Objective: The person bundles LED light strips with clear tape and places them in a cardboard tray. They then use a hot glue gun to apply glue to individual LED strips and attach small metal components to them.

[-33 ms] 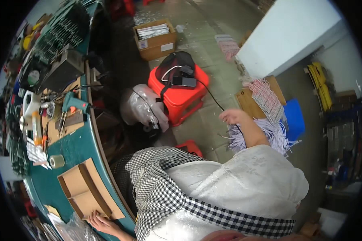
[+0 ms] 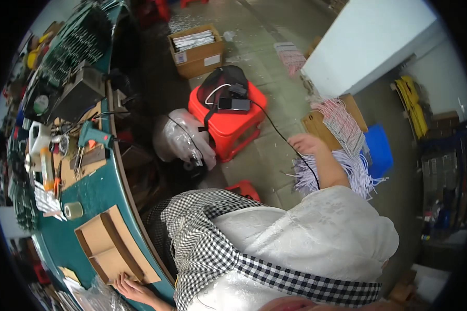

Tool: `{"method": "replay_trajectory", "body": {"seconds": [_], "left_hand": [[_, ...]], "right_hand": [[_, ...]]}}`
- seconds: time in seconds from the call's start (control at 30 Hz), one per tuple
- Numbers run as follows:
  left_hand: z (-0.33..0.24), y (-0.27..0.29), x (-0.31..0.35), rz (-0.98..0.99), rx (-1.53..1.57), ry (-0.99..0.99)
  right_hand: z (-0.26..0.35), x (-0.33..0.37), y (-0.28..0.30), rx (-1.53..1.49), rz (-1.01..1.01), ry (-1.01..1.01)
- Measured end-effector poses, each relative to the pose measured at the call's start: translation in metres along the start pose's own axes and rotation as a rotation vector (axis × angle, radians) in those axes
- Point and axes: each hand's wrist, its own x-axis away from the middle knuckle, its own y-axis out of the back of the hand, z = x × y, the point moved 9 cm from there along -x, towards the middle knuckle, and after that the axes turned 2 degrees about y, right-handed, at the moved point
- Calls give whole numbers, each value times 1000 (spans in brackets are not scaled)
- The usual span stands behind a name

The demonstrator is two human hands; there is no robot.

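My left hand (image 2: 132,288) rests at the near end of a shallow brown cardboard tray (image 2: 99,236), its fingers stretched out over the edge. The tray has a divider and lies on the green table. Out to the right, my right hand (image 2: 307,144) is held in the air, slightly blurred, with its fingers loosely apart. A thin black cable (image 2: 281,136) runs past its fingertips and down beside my forearm. That cable leads from a small dark device (image 2: 234,105), which lies with a black mesh bag (image 2: 220,83) on a red stool (image 2: 231,129).
The green table (image 2: 91,194) bears a roll of tape (image 2: 73,210), a teal glue gun (image 2: 94,136) and a white jug (image 2: 39,136). White cord bundles (image 2: 337,173) hang beside a blue bin (image 2: 380,153). An open carton (image 2: 197,59) stands on the floor behind the stool.
My right hand has shifted slightly up and to the right. The cable now passes along the near side of its fingers in one long curve. My left hand stays on the tray.
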Motion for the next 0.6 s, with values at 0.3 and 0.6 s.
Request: {"method": "replay_trajectory", "body": {"seconds": [0.3, 0.6], "left_hand": [[27, -37, -3, 39, 0, -127], [14, -5, 8, 0, -43, -44]], "right_hand": [[127, 179, 337, -545, -1000, 1051], [102, 92, 323, -687, -1070, 900]]}}
